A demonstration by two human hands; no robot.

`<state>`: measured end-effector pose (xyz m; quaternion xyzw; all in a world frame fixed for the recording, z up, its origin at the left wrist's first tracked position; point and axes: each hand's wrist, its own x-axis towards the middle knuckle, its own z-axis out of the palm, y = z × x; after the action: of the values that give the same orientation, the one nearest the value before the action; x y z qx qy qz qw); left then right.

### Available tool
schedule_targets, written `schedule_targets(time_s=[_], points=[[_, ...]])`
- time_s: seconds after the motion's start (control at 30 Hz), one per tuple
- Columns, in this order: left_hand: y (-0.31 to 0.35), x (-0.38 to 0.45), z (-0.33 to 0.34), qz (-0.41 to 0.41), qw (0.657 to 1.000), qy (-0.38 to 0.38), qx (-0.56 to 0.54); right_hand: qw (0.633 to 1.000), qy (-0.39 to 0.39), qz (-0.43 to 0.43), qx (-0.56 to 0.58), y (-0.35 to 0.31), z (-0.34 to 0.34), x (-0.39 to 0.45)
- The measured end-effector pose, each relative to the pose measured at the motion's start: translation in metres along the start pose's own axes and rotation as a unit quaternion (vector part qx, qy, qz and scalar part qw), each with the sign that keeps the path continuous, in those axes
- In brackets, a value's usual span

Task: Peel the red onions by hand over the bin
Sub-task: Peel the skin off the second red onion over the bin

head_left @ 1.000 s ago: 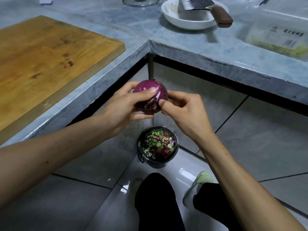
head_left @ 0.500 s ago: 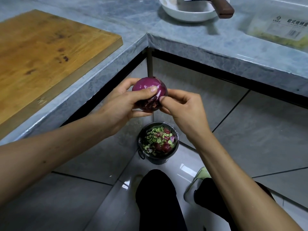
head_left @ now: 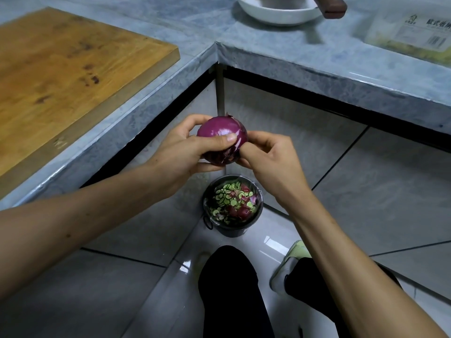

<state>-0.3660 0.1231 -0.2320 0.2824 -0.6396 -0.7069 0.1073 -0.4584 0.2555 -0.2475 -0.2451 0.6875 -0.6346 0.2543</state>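
Observation:
A glossy purple red onion (head_left: 220, 129) is held in front of the counter corner, above the bin. My left hand (head_left: 181, 152) wraps it from the left, thumb pressed across its front. My right hand (head_left: 269, 159) touches its right side, fingertips pinching at torn skin on the lower right. A small dark bin (head_left: 233, 228) stands on the floor tiles below, holding green vegetable slices and red onion skins.
A wooden cutting board (head_left: 66, 69) lies on the grey stone counter (head_left: 305, 57) at left. A white bowl (head_left: 275, 14) with a brown knife handle (head_left: 333, 7) across it and a plastic package (head_left: 412, 32) sit at the back. My legs and a green shoe (head_left: 290, 259) are below.
Both hands and the onion stay together over the bin. The onion has turned slightly in my left hand while my right fingertips keep working at the skin on its right side.

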Motion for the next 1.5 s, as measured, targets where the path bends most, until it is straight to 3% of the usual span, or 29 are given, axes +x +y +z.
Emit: schedule_targets(time_s=[0.23, 0.47, 0.93, 1.27, 1.5], points=[[0.002, -0.002, 0.001, -0.013, 1.0, 0.0, -0.02, 0.999, 0.037, -0.015, -0.003, 0.008, -0.003, 0.002], [0.0, 0.002, -0.001, -0.03, 0.998, 0.022, -0.049, 0.999, -0.013, -0.025, 0.016, 0.008, 0.003, 0.002], [-0.001, 0.003, 0.0, -0.026, 0.998, 0.029, -0.055, 0.999, -0.003, -0.037, 0.034, 0.01, 0.006, 0.004], [-0.001, 0.002, -0.001, -0.024, 0.999, 0.023, -0.02, 0.993, 0.013, 0.059, 0.096, 0.006, 0.003, 0.005], [-0.002, 0.0, 0.0, -0.021, 0.999, 0.029, -0.008, 0.993, 0.038, 0.072, 0.089, 0.01, 0.006, 0.009]])
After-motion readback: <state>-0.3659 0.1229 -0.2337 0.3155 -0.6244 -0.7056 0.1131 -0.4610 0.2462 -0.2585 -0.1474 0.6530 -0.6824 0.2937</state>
